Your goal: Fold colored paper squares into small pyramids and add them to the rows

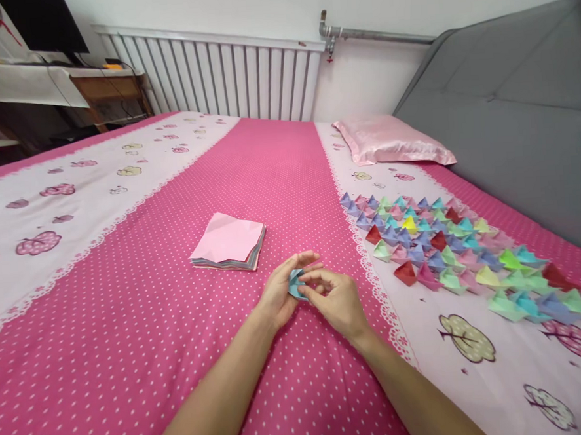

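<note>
Matt paper, matt and glossy cloth, some metal.
Light-blue folded paper piece (296, 287), square pink-topped paper stack (230, 239), multicoloured pointed paper boats (438, 241): all matt. Pink-and-white printed bedsheet (128, 306): matt cloth. Pale-pink rectangular pillow (389, 139): glossy, satin-like. White ribbed radiator (216, 77): smooth, painted-metal look. Grey cylindrical pipe (382, 35): dull metal. Grey tufted headboard (503, 86): smooth, matt.

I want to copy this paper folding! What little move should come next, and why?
Perhaps the right grip should gently press the edge of the folded blue paper, since its fingertips are right there and the left grip cradles it.
</note>
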`<state>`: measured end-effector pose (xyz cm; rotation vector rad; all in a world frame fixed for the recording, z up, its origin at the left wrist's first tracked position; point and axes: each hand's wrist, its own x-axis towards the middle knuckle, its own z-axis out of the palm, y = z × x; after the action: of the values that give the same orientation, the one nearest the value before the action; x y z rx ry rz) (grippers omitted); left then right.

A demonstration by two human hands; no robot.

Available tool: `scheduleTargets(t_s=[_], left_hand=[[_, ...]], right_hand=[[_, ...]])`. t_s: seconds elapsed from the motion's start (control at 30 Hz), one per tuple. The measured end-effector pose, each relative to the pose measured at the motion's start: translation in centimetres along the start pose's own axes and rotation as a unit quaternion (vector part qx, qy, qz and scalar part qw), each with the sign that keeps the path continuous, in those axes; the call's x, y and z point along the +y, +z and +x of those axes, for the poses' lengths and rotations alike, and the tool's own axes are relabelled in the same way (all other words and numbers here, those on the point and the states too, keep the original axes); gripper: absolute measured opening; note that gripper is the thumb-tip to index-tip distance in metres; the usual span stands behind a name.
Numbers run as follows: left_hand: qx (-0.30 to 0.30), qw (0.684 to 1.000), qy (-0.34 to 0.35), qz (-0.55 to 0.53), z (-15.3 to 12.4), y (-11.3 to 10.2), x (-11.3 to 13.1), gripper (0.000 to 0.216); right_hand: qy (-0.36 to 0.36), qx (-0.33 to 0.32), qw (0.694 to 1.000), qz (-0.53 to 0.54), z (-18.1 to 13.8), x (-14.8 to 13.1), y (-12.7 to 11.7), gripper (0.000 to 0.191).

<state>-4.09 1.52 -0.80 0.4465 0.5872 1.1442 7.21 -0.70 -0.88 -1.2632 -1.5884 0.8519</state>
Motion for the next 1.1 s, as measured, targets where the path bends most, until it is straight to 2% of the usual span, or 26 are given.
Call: scheduleTargets(t_s=[0.2, 0.47, 0.53, 0.63, 0.73, 0.83, 0.87, 1.03, 1.1], left_hand=[[-0.006, 1.000, 0.000, 0.022, -0.2, 0.3, -0.5, 0.022], [0.002, 1.000, 0.003, 0.016, -0.1, 0.5, -0.9, 0.024], [0.010, 0.998, 0.030, 0.059, 0.1, 0.3, -0.8, 0.029], [0.058, 0.976, 0.118, 0.174, 0.9, -0.5, -0.6, 0.035], [0.102, 0.940, 0.180, 0.272, 2.0, -1.4, -0.3, 0.040], [0.119, 0.890, 0.217, 0.384, 2.7, -2.1, 0.1, 0.039], [0.113, 0.865, 0.235, 0.429, 2.8, -2.2, 0.3, 0.038], [0.073, 0.700, 0.323, 0.632, 2.7, -2.1, 0.5, 0.034], [0.066, 0.660, 0.345, 0.664, 2.7, -1.8, 0.3, 0.033]], right_hand=[[0.010, -0.004, 1.000, -0.015, 0.1, 0.5, -0.1, 0.010], [0.013, 0.013, 0.999, -0.029, 0.1, 0.3, 0.0, 0.016], [0.017, 0.021, 0.999, -0.018, 0.4, 0.2, -0.3, 0.016], [0.027, 0.050, 0.998, -0.006, 1.2, -0.1, -1.8, 0.017], [0.056, 0.097, 0.993, -0.034, 1.8, 0.1, -4.9, 0.018], [0.100, 0.154, 0.978, -0.099, 0.7, 1.1, -9.5, 0.018], [0.116, 0.170, 0.971, -0.121, -0.3, 1.6, -11.2, 0.017], [0.195, 0.264, 0.911, -0.250, -7.1, 3.6, -19.6, 0.013], [0.233, 0.269, 0.884, -0.304, -9.2, 3.9, -22.1, 0.011]])
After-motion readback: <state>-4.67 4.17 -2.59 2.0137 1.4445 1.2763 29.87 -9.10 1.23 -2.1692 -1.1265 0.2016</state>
